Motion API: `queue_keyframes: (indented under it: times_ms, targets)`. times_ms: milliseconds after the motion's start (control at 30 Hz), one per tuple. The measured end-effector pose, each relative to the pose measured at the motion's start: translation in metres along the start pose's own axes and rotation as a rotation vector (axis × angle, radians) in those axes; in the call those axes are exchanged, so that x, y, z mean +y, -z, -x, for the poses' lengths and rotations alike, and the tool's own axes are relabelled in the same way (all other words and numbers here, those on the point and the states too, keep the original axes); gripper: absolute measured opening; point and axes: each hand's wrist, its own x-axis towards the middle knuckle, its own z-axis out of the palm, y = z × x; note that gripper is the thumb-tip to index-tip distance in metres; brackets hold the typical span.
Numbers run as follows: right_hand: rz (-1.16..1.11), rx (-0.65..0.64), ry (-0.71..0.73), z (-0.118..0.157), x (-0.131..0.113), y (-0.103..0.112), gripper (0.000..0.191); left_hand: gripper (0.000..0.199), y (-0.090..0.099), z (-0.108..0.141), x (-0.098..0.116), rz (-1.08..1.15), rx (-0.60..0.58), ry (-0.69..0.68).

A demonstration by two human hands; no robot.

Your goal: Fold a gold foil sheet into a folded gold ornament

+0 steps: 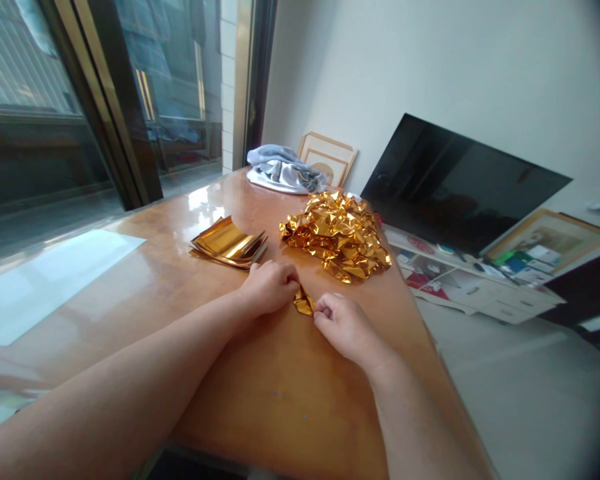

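A small folded piece of gold foil [304,302] stands on the wooden table [280,400] between my hands. My left hand [269,288] is curled at the foil's left side, and its fingertips pinch the upper edge. My right hand [343,327] grips the foil from the right, so my fingers hide part of it. Beyond my left hand lies a neat stack of gold foil sheets [229,243]. A crumpled heap of gold foil [336,235] sits just past my right hand, apart from it.
A grey cloth [283,172] and a leaning picture frame [327,157] stand at the table's far end. A black screen [460,180] leans beyond its right edge, above a white low cabinet [460,280]. A large window [80,100] runs along the left.
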Motion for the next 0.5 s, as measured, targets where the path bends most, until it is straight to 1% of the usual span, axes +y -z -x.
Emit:
queue_keyframes:
  times_ms: [100,167,233,367,500]
  targets:
    - [0.004,0.003,0.009,0.000,0.000,0.000,0.009,0.036,-0.004,-0.005,-0.003,-0.020,0.088,0.079]
    - [0.009,0.006,0.016,0.000,0.000,-0.001,0.010,0.046,-0.007,-0.006,-0.002,-0.048,0.114,0.102]
    - [0.014,0.005,0.020,-0.001,0.001,-0.001,0.010,0.048,-0.010,-0.008,0.000,-0.065,0.119,0.114]
    - [0.028,0.012,0.038,-0.003,0.002,-0.003,0.011,0.040,-0.015,-0.011,0.001,-0.038,0.109,0.147]
    - [0.024,0.016,0.048,-0.004,0.003,-0.004,0.010,0.026,-0.015,-0.014,0.001,0.035,0.081,0.202]
